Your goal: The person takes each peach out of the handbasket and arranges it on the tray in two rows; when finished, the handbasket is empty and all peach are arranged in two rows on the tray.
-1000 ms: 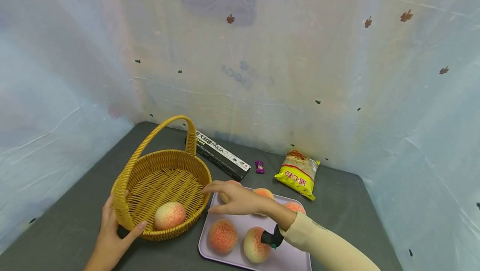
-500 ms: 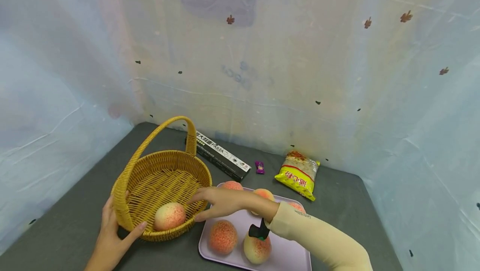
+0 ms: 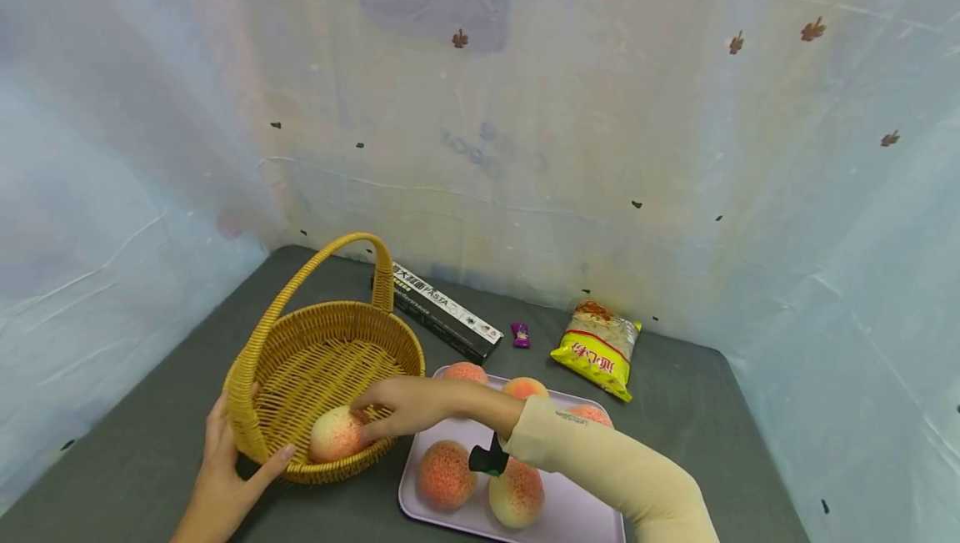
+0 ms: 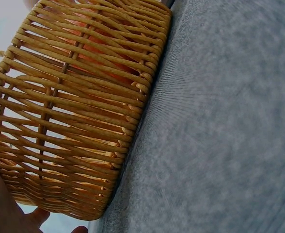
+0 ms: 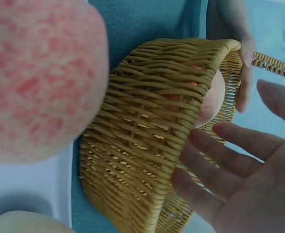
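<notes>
head view: the right hand (image 3: 401,408) reaches over the rim of the woven wicker basket (image 3: 330,359), fingers straight and loose, fingertips touching the peach (image 3: 335,434) that lies on the basket floor near the front wall; nothing is gripped. the left hand (image 3: 225,476) cups the basket's near outer wall, thumb along the front and fingers spread round the left side, pressing on the weave rather than curling round it. the basket stands upright on the dark grey table (image 3: 697,409), its arched handle (image 3: 315,268) rising at the back. just right of the basket, touching or nearly touching it, lies a pale lilac tray (image 3: 577,518) with five more peaches: two at the front (image 3: 446,475) (image 3: 517,493) and three at the back (image 3: 465,372) (image 3: 523,387) (image 3: 591,414), partly hidden by the cream sleeve (image 3: 600,468). behind the tray, a black pasta box (image 3: 446,312) lies slanted by the basket handle, a small purple candy wrapper (image 3: 520,334) next to it, and a yellow noodle packet (image 3: 597,349) further right, near the pale sheet backdrop (image 3: 525,109)

right wrist view: the open palm and straight fingers (image 5: 229,145) hang beside the basket wall (image 5: 147,141), the peach (image 5: 213,99) showing over the rim, another peach (image 5: 40,77) close and blurred at the left

left wrist view: the basket wall (image 4: 74,111) fills the frame, orange fruit showing through the weave, fingertips (image 4: 36,216) at the lower edge
</notes>
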The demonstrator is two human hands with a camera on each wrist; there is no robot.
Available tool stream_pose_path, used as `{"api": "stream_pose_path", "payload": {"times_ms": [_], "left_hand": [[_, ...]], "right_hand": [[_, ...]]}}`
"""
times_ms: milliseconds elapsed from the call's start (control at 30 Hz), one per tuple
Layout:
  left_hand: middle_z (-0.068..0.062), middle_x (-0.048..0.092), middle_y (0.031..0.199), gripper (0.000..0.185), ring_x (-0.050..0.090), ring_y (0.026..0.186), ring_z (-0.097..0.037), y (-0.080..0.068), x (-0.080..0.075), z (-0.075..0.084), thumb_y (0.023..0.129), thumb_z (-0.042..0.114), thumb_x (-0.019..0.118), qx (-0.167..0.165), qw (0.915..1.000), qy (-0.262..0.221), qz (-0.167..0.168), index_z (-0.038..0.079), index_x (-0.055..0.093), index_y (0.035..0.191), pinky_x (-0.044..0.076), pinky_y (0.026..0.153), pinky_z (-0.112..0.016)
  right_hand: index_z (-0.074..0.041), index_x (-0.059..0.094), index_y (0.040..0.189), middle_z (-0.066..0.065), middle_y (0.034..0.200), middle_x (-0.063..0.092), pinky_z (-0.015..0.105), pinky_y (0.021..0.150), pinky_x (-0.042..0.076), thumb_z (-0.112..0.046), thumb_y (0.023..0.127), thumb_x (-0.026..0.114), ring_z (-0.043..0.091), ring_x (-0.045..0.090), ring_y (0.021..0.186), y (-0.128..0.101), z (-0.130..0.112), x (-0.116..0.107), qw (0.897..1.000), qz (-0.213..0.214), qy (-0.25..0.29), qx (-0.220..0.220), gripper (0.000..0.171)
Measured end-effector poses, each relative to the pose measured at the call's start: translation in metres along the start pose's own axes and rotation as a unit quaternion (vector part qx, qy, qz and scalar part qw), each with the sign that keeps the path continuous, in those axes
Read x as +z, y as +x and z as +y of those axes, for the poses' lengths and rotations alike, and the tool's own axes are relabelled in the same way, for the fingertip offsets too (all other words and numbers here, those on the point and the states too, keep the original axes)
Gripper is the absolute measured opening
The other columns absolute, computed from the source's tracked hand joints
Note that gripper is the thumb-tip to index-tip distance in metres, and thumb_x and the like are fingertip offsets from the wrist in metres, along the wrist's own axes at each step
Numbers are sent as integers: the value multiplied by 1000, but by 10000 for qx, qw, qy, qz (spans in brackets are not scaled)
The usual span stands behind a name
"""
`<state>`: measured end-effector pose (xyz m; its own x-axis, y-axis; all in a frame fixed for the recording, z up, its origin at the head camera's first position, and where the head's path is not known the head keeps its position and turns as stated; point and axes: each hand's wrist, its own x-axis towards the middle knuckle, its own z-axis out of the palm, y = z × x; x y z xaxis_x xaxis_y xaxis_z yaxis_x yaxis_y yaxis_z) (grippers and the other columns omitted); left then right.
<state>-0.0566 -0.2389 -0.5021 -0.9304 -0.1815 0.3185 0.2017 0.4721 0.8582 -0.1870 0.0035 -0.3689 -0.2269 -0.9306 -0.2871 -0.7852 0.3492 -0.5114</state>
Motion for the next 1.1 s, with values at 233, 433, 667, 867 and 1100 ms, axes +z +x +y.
{"api": "stream_pose_path", "payload": {"times_ms": [233, 433, 667, 867, 1100], "left_hand": [[-5, -6, 164, 92, -9, 147, -7, 1, 0, 1, 90, 9, 75, -12, 10000, 65, 1, 22, 19, 161, 9, 98, -82], [-8, -5, 163, 92, -8, 148, -15, 1, -1, 3, 90, 10, 75, -16, 10000, 98, -7, 22, 19, 161, 10, 97, -82], [-6, -4, 163, 92, -6, 149, -19, 1, -1, 2, 89, 9, 75, 16, 10000, 67, -20, 22, 20, 161, 11, 97, -82], [-6, -3, 163, 92, -6, 149, -20, 1, -2, 0, 89, 7, 75, 49, 10000, 38, 0, 22, 20, 161, 12, 96, -83], [-9, -5, 163, 92, -6, 148, -30, 0, 0, 0, 89, 8, 75, 53, 10000, 31, -30, 20, 19, 161, 11, 95, -84]], "right_hand": [[0, 55, 139, 5, 129, 62, 12, 94, 39, -21, 103, 58, 6, 54, 118, 16, -2, -11, 9989, -467, -105, -15, 42], [-3, 52, 144, 6, 143, 55, 16, 100, 38, -17, 104, 55, 7, 49, 129, 29, 2, -20, 9959, -899, 21, -30, 42], [-4, 49, 147, 3, 149, 50, 12, 98, 38, -11, 104, 52, 2, 45, 130, 43, 1, -18, 9924, -1115, 495, -155, 43], [-2, 38, 152, 5, 154, 42, 11, 102, 32, -6, 105, 49, 0, 39, 134, 58, -2, -6, 9871, -1371, 703, -440, 49], [-5, 33, 155, 5, 155, 40, 10, 102, 28, -3, 103, 50, -4, 35, 129, 72, -5, 10, 9875, -1312, 555, -678, 55]]}}
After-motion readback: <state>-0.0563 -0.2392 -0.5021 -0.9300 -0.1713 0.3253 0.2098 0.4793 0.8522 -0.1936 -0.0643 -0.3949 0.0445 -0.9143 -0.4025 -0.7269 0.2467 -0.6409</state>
